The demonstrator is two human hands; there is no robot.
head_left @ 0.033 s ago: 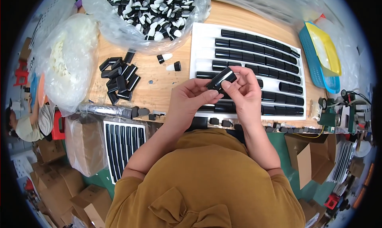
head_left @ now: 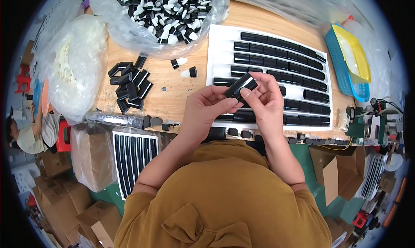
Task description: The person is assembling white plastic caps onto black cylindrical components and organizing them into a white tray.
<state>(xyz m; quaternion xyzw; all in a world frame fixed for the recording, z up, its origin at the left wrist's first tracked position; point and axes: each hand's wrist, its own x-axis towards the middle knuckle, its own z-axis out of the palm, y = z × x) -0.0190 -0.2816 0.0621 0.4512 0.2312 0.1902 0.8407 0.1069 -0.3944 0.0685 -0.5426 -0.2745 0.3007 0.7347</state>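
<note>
Head view, near to far. Lower centre of the frame: person's mustard top, both forearms coming up from it toward mid-frame.

Left hand and right hand meet just above centre, both pinching one black oblong cap. Cap is tilted, lower-left to upper-right. Left fingertips grip its lower-left end; right thumb and fingers close on the upper-right end. Neither hand is spread.

Cap is held over the white tray, centre-right of the frame. Tray carries curved rows of black caps, most slots filled, a few white gaps on its left side. A line of small dark pieces sits along the bench's near edge below the tray.

Left of the hands: loose pile of black sleeves on the wooden bench. Two stray black-and-white pieces between pile and tray.

Lower left: second slotted tray in plastic wrap, cardboard boxes beside it.

Far edge, upper centre: clear bag of black-and-white parts. Upper left: bag of white parts. Upper right: blue basket with a yellow tray in it.

Far left edge: another person, partly visible.
</note>
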